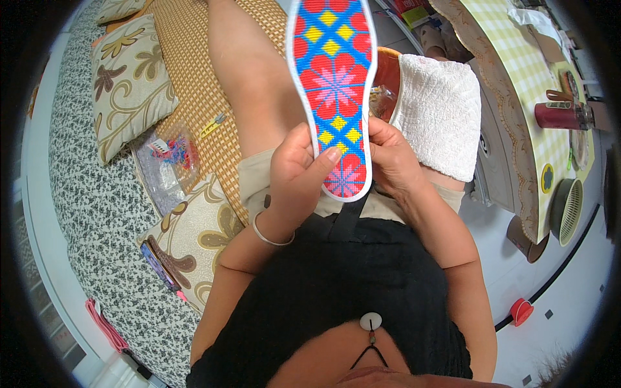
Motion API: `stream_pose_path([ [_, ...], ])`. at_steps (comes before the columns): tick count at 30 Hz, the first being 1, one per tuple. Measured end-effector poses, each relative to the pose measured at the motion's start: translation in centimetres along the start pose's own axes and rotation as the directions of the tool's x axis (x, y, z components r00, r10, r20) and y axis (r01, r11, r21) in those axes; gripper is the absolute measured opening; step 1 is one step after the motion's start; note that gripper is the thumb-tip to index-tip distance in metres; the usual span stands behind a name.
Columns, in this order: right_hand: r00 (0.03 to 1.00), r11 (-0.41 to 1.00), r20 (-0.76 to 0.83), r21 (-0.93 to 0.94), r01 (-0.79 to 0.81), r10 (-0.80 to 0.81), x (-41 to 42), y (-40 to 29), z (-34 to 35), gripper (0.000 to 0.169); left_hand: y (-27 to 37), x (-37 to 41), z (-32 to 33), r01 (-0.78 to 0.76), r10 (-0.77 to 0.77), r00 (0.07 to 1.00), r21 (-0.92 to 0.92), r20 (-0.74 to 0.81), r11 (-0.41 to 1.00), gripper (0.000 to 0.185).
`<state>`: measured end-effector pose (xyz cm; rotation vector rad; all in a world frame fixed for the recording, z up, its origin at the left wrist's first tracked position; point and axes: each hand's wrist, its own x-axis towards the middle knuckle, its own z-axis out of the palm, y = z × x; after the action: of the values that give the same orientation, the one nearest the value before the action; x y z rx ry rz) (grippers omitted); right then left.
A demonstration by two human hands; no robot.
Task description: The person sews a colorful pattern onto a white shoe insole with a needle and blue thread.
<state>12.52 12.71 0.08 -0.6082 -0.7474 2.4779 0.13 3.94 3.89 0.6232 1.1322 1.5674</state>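
An embroidered insole (335, 87) with a white bound edge stands up before me, its far end cut off by the top of the view. Red, pink, yellow and blue stitching covers its face. My left hand (301, 169) grips the lower left edge, thumb laid across the patterned front. On the opposite edge, my right hand (393, 155) pinches the insole, its fingers partly hidden behind it. Yellow-handled thread snips (212, 125) lie on the woven mat (189, 58) to the left. Near them, a clear plastic bag (177, 150) holds tangled coloured threads.
Patterned cushions (131, 82) rest on the left. A white towel (439, 116) drapes over my right thigh, beside an orange container (388, 72). On the right, a table with a checked cloth (514, 72) bears a dark red bottle (558, 115) and a strainer basket (567, 211). A bin (526, 240) stands below.
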Motion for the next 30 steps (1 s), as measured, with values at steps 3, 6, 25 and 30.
stream_pose_path([
  [3, 0.997, 0.993, -0.034, -0.098, 0.059, -0.062, 0.0, 0.1, -0.2, 0.014, 0.0, 0.1, -0.1, -0.009, 0.010, 1.000, 0.035, -0.002, 0.999, 0.026],
  [6, 0.862, 0.645, 0.038, -0.647, 0.406, -0.505, 0.0, -0.6, -0.6, 0.015, 0.2, 0.1, -0.2, -0.028, 0.030, 0.999, 0.070, -0.025, 0.997, 0.026],
  [25, 0.856, 0.793, 0.012, -0.371, 0.483, -0.516, -4.9, -7.0, 2.3, 0.006, 1.3, 0.8, -1.9, -0.250, 0.329, 0.925, 0.347, -0.192, 0.904, 0.017],
  [30, 0.513, 0.667, -0.460, -0.282, 0.689, -0.725, -11.9, -18.3, -9.4, 0.013, 4.1, 1.7, -8.3, -0.248, 0.574, 0.779, 0.718, -0.251, 0.650, 0.013],
])
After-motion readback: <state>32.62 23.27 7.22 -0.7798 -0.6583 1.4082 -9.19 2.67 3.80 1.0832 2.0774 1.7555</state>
